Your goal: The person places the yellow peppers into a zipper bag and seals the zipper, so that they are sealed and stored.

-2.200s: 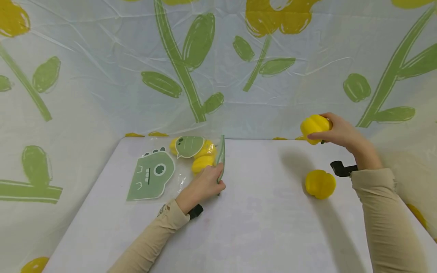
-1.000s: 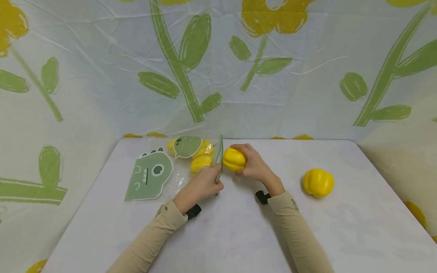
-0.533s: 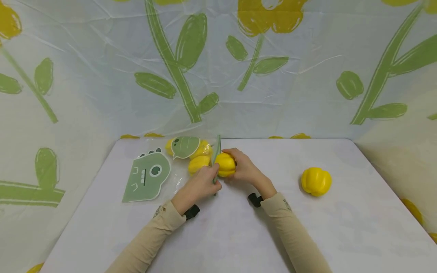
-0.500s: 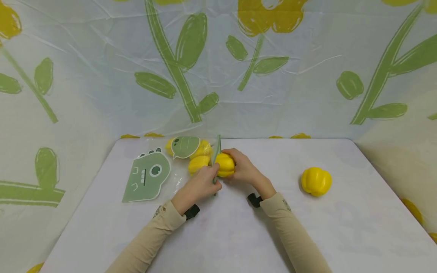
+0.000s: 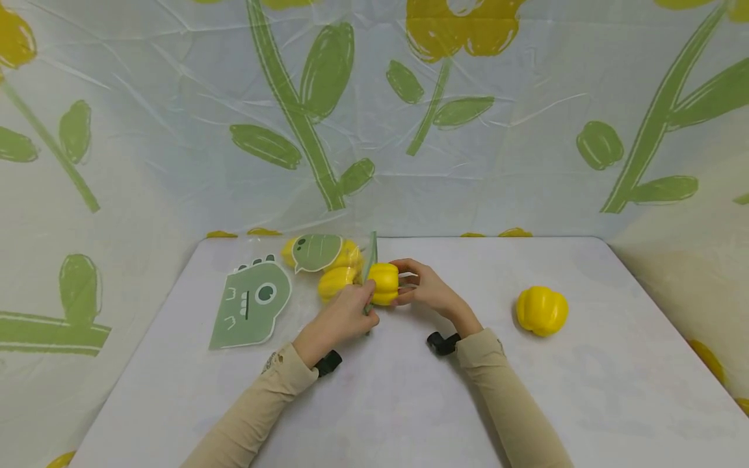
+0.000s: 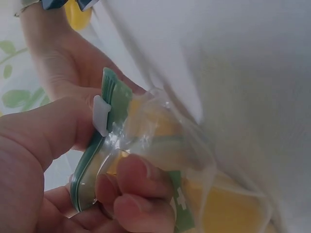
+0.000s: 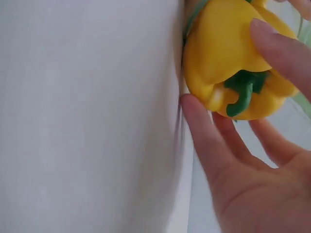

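Observation:
My left hand [image 5: 339, 318] pinches the green-edged opening of a clear zip bag; in the left wrist view its thumb and fingers hold the bag by the green rim [image 6: 86, 174] beside a white slider [image 6: 101, 115]. A yellow pepper [image 5: 384, 284] stands at that opening. The right hand [image 5: 430, 290] has its fingertips against the pepper's right side, around the green stem [image 7: 245, 92] in the right wrist view. Inside the bag are several yellow items, one of them [image 5: 337, 284] close to the left hand. How far the pepper is inside cannot be told.
Another yellow pepper [image 5: 541, 311] sits on the white table [image 5: 526, 390] at the right. The bag's green monster print [image 5: 251, 302] lies toward the left. A flower-patterned sheet [image 5: 497, 143] hangs behind the table and at its sides.
The right hand carried the pepper from the right to the bag's opening, then drew back slightly and loosened its fingers around it. The left hand keeps its hold on the bag.

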The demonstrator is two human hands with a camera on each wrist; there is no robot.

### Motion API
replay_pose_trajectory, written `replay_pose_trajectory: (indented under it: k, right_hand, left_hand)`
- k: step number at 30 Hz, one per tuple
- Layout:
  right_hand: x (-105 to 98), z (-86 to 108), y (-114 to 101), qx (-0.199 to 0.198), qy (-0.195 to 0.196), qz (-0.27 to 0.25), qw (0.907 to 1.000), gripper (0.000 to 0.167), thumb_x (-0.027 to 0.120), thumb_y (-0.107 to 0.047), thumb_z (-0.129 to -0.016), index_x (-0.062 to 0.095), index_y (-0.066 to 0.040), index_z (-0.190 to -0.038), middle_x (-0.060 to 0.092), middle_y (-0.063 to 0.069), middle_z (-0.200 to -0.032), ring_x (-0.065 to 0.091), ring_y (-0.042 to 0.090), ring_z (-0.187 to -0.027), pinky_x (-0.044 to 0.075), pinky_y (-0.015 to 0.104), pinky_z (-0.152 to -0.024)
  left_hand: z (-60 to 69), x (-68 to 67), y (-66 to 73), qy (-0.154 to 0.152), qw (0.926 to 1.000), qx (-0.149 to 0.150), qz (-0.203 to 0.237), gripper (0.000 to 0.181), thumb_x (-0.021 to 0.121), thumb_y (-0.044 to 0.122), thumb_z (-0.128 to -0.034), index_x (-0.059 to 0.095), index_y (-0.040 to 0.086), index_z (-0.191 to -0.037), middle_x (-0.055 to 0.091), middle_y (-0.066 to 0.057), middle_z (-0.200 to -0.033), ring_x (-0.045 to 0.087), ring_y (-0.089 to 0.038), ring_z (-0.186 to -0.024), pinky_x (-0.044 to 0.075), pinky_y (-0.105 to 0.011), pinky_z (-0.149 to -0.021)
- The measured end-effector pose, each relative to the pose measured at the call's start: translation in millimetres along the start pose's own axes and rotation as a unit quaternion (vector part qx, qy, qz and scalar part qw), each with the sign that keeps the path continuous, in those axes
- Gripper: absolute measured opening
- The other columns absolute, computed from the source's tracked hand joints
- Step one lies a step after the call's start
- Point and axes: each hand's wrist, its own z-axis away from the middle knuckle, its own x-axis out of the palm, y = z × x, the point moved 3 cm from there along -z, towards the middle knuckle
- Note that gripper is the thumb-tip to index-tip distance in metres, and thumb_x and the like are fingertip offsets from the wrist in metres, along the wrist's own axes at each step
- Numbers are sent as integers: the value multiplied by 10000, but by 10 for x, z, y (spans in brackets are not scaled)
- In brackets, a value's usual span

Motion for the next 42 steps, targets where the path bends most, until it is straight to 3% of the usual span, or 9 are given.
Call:
replay_pose_trajectory:
  k: [3, 7, 14, 22, 27, 35, 42]
  right_hand:
    - [5, -7, 13, -148, -6, -73, 9999, 724, 797, 40, -754, 491, -53, -1403, 505, 147, -1376, 531, 385, -1210, 491, 434, -965]
    - [63, -27, -17, -353, -39, 206, 9992, 712, 804, -4, -781, 503, -88, -1421, 514, 117, -1393, 529, 383, -1195, 497, 437, -952]
    - [150, -40, -78, -334, -240, 514, 9978, 741, 748, 6, -831, 432, -119, -1489, 454, 98, -1480, 542, 404, -1164, 501, 429, -916]
    - [161, -56, -40, -265, -308, 236, 9989, 784, 702, 98, -798, 436, -166, -1487, 435, 64, -1483, 483, 382, -1236, 468, 495, -956]
    - [174, -79, -25, -207, -306, 186, 9991, 763, 702, 80, -800, 451, -184, -1470, 456, 36, -1465, 509, 350, -1208, 470, 460, -948]
    - [194, -160, 13, 339, -305, -175, 9988, 619, 706, -98, -859, 467, -64, -1429, 516, 189, -1354, 624, 282, -1026, 525, 390, -873]
    - [232, -191, 53, 425, -373, 8, 9984, 496, 655, -132, -927, 512, -20, -1389, 598, 183, -1244, 626, 247, -926, 519, 374, -833]
  left_hand:
    - [4, 0, -5, 22, 10000, 50, -33, 203, 675, 22, -761, 492, 28, -849, 345, 32, -624, 398, -124, -543, 313, -235, -492]
    - [6, -1, -19, 32, 9999, 95, -28, 217, 673, 16, -755, 475, 43, -840, 329, 34, -619, 374, -116, -528, 290, -230, -486]
    - [3, -9, -31, -43, 10000, 5, -12, 206, 672, 15, -764, 493, 32, -864, 345, 31, -629, 386, -110, -534, 291, -220, -484]
    - [5, -18, -22, 2, 9999, 11, -102, 242, 689, 32, -768, 462, 71, -838, 362, 26, -625, 401, -119, -527, 304, -224, -475]
    - [10, -21, -26, 19, 10000, 14, -68, 242, 686, 23, -767, 461, 68, -844, 352, 26, -626, 392, -116, -523, 296, -224, -477]
    - [6, -27, -16, 140, 9993, 116, -334, 218, 682, 39, -772, 497, 63, -886, 412, 19, -644, 450, -137, -552, 340, -247, -510]
    - [-1, -22, -22, 130, 9995, 55, -294, 206, 682, 23, -769, 527, 41, -903, 425, 14, -658, 469, -152, -580, 359, -252, -528]
